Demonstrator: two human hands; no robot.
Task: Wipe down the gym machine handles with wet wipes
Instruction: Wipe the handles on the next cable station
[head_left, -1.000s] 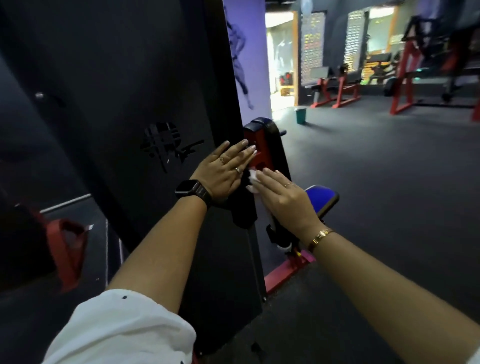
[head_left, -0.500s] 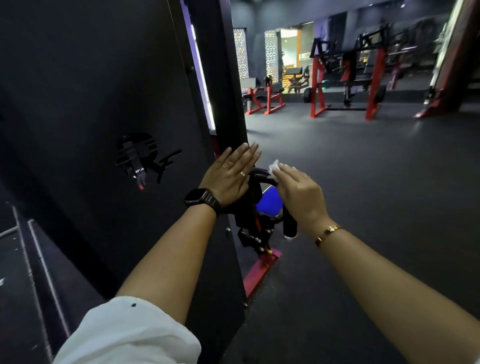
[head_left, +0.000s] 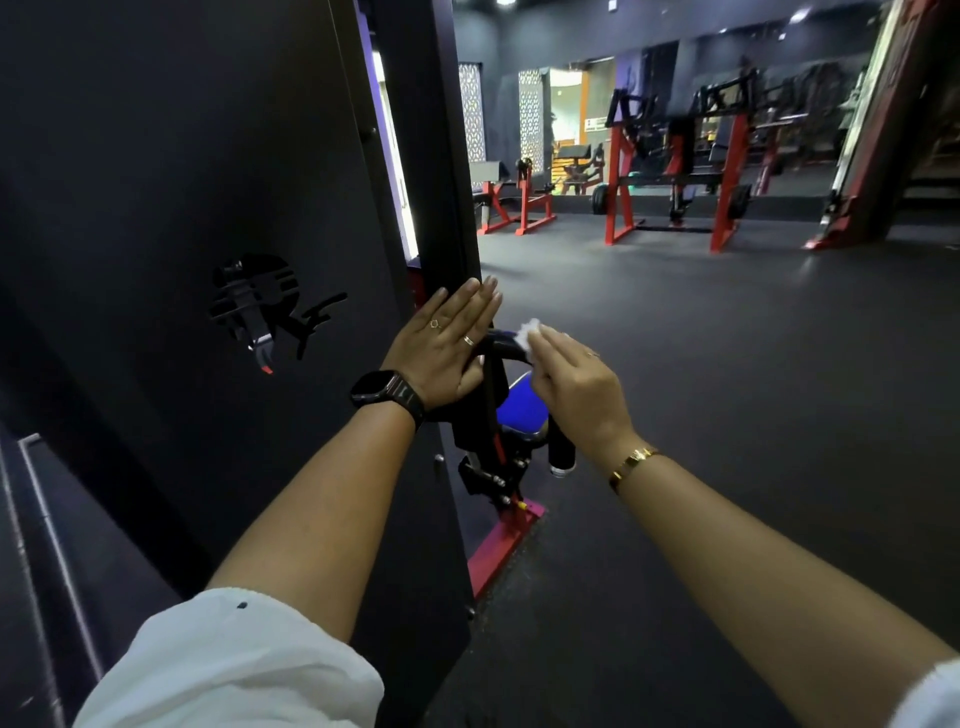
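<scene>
We lay our left hand (head_left: 447, 348) flat, fingers straight, on the tall black machine post (head_left: 441, 182), likely to stay steady. Our right hand (head_left: 571, 387) pinches the small white wet wipe (head_left: 527, 331) against the curved black handle (head_left: 506, 353) to rub it clean.

Red rack (head_left: 619, 182), red bench (head_left: 519, 203) beside it, dark gym floor (head_left: 727, 389), lit doorway (head_left: 566, 111)

Wipe (head_left: 529, 332) white; handle (head_left: 506, 345) black; machine panel (head_left: 156, 208) black with cut-out logo; seat pad (head_left: 522, 410) blue; base rail (head_left: 498, 545) red; floor (head_left: 727, 364) dark grey; watch (head_left: 387, 392) black; bracelet (head_left: 631, 462) gold; sleeve (head_left: 234, 660) white, one dark dot; far racks (head_left: 621, 197) red and black.
</scene>
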